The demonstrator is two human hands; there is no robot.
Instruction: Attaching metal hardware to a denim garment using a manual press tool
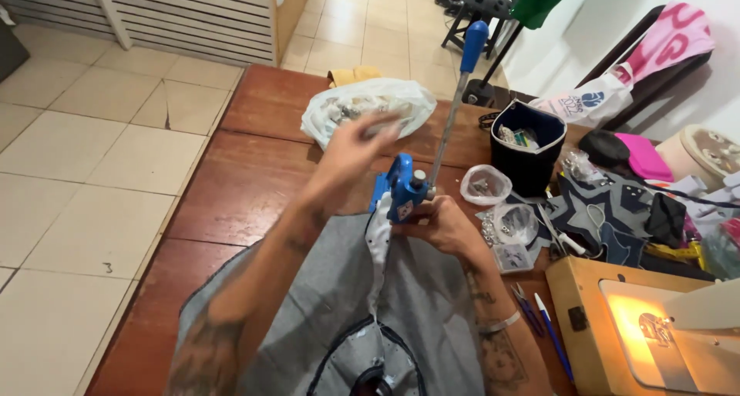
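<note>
A blue hand press [401,189] with a long metal lever and blue grip [473,45] stands on the wooden table [247,188]. A grey garment [416,303] lies before me, its white-lined edge fed into the press. My right hand [443,225] pinches the fabric at the base of the press. My left hand [356,145] is raised and blurred above the table, fingers near a white plastic bag [362,107] of small parts; I cannot tell whether it holds anything.
A black fabric bin [528,145], small clear bags of metal snaps [486,184] and dark fabric scraps [609,219] crowd the right. A lit sewing machine [655,326] sits at lower right, with pens [551,330] beside it. Tiled floor lies left.
</note>
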